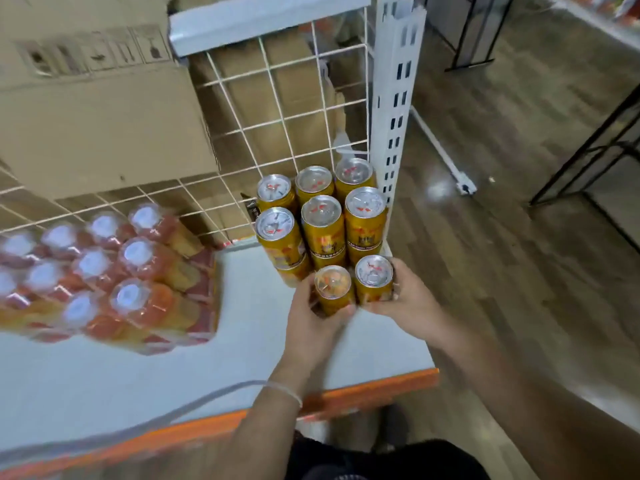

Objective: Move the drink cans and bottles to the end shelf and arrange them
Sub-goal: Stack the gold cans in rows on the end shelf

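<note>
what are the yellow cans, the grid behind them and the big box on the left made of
Yellow cans: metal, probably aluminium, going by the shiny silver tops with pull tabs and the glossy printed sides.
Grid: thin metal wire crossing in squares, apparently with a white coating.
Big box: brown cardboard with a matte surface, folded flaps and printed handling symbols.

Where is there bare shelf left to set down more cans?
Bare white shelf board runs between the shrink-wrapped pack of white-capped bottles and the yellow drink cans, and along the orange front edge. The right back corner by the white slotted upright is crowded.
</note>
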The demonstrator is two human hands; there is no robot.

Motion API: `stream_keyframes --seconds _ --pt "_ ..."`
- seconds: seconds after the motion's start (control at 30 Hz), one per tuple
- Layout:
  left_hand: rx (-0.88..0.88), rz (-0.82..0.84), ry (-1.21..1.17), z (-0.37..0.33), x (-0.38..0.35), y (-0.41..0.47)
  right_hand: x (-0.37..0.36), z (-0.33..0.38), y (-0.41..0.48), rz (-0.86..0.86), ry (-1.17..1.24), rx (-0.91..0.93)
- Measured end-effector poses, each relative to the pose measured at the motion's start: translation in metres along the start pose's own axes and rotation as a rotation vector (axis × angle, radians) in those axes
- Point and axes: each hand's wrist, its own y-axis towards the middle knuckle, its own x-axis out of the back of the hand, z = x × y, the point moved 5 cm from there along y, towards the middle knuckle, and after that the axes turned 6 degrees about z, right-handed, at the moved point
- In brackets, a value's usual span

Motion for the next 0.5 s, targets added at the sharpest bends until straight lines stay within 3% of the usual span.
stream_keyframes --seconds 0.17,0.3,0.5 --pt "-0.007 -0.025 0.023 0.007 -0.003 -0.013 0.002 -0.007 -0.004 -0.040 -0.081 0.049" --pt "-0.002 -0.059 0.052 0.010 -0.003 -0.016 0.014 -0.005 -0.005 0.029 -0.162 0.072" --pt "-0.010 -0.085 0.131 0.004 -0.003 -0.009 0.011 -0.001 -0.009 0.046 -0.083 0.106"
